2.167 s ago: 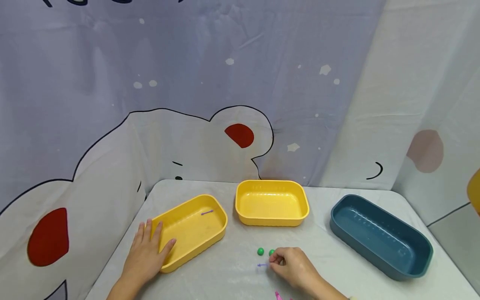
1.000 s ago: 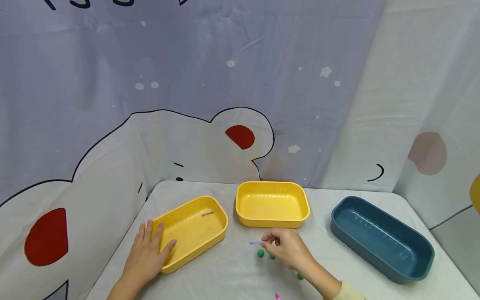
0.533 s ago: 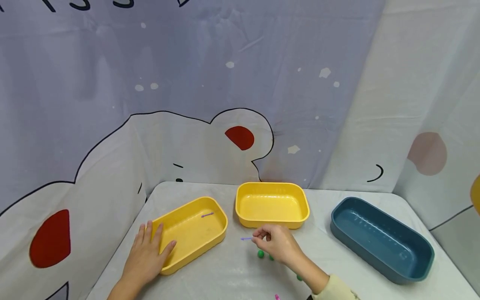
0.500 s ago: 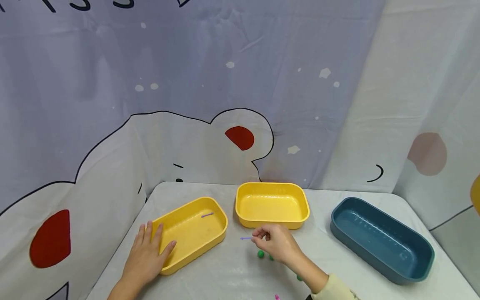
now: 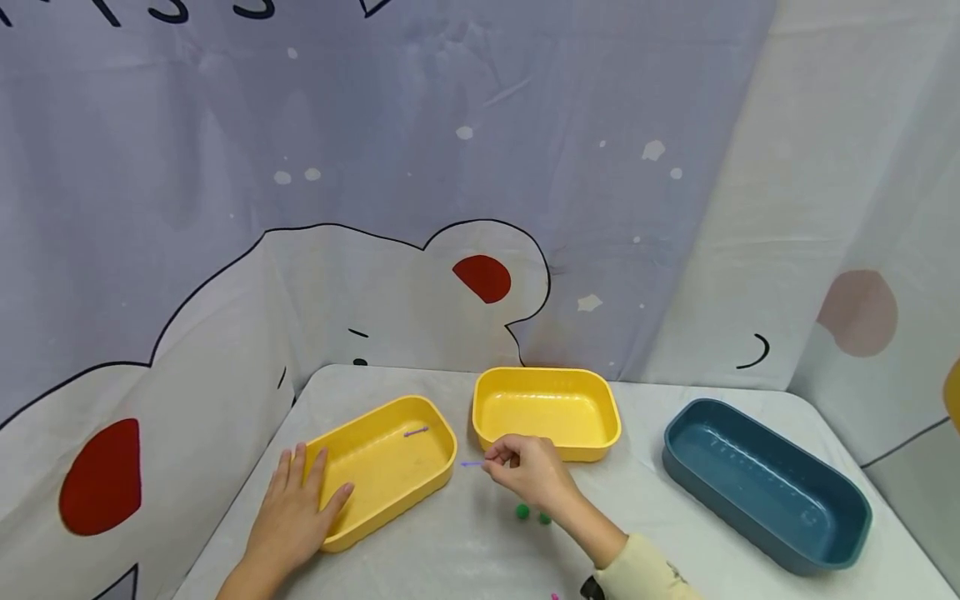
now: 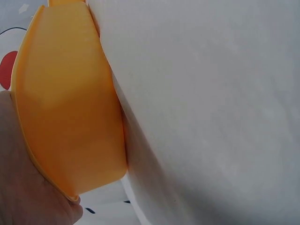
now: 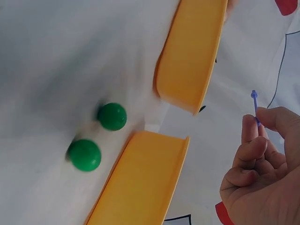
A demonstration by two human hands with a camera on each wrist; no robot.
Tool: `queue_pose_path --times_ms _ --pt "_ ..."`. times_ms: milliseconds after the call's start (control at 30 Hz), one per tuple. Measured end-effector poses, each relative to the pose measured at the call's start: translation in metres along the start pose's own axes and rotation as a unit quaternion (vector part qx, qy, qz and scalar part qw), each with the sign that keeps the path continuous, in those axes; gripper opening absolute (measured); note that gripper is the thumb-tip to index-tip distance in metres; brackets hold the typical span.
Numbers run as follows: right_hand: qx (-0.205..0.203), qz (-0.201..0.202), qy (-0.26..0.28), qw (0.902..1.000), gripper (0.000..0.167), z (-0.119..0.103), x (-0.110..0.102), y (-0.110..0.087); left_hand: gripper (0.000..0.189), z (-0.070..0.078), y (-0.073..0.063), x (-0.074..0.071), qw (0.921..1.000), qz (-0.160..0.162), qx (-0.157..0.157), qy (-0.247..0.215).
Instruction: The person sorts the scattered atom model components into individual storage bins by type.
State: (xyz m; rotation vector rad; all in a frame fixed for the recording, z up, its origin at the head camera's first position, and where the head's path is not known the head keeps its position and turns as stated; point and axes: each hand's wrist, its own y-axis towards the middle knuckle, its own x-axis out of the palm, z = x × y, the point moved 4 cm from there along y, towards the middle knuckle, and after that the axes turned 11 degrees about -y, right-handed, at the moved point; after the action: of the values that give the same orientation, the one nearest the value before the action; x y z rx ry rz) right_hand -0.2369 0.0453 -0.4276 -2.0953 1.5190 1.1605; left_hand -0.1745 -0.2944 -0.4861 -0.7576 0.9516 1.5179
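Note:
My right hand (image 5: 534, 477) pinches a small purple stick (image 5: 470, 463) with knobbed ends between thumb and fingertips. It is held up off the table, between two yellow trays; in the right wrist view the stick (image 7: 255, 102) points up from the fingertips. My left hand (image 5: 291, 510) rests with straight, spread fingers over the near end of the left yellow tray (image 5: 382, 483). In that tray lies a similar purple stick (image 5: 416, 432). The left wrist view shows the tray's outer wall (image 6: 70, 98) beside the hand.
Behind my right hand stands a second yellow tray (image 5: 555, 412). A dark teal tray (image 5: 765, 487) stands at the right. Two green balls (image 7: 112, 116) lie on the table below the right forearm. A bit of something pink (image 5: 554, 597) shows at the bottom edge.
My right hand has picked the purple stick up from near the green balls and carried it up and leftward, toward the left yellow tray. The left hand has stayed on its tray.

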Motion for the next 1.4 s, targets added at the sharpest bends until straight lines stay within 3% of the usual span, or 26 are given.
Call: queue_pose_path --times_ms 567,1400 --pt "0.006 0.015 0.039 0.9991 0.007 -0.008 0.026 0.03 0.085 0.0 -0.001 0.002 0.9998 -0.008 -0.008 -0.016" --pt "0.061 0.012 0.049 0.9968 0.008 -0.022 0.058 0.08 0.084 -0.001 -0.001 0.0 0.9999 0.0 -0.008 -0.011"
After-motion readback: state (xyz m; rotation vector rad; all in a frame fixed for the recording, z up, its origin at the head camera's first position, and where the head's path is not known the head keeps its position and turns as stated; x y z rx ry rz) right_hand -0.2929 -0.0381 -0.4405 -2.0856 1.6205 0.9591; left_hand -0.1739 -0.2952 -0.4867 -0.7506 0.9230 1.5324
